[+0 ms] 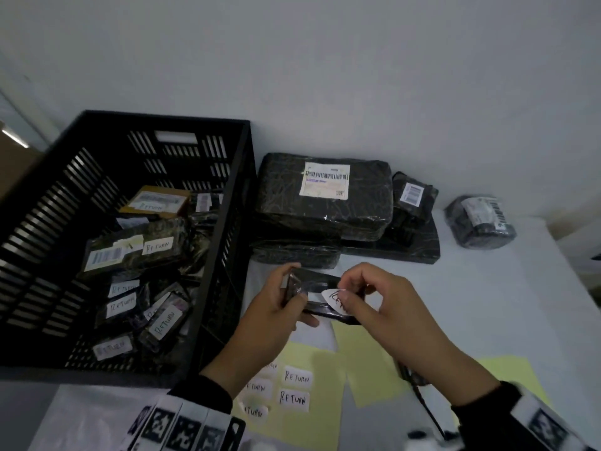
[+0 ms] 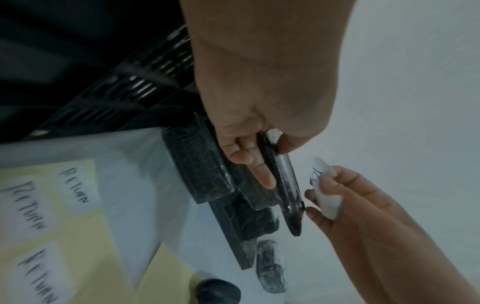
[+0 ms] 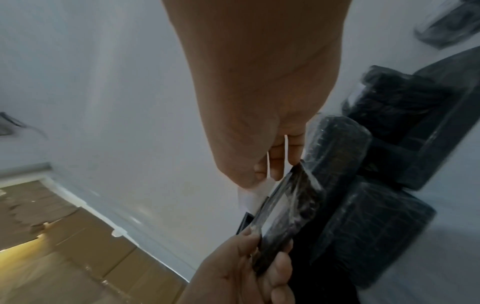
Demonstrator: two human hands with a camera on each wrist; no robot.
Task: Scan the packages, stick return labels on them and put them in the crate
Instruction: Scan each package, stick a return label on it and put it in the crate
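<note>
A: In the head view, what do the hands do?
B: The left hand grips a small black package above the table, just right of the crate. The right hand pinches a return label at it.
A: And the left wrist view?
B: The fingers curl around the package; the label is close beside it.
A: The right wrist view?
B: The label is pinched at the package edge.

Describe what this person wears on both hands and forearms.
Both hands, left hand and right hand, are bare, without gloves. Each forearm has a black sleeve, and over it a white band printed with black square marker patterns.
</note>
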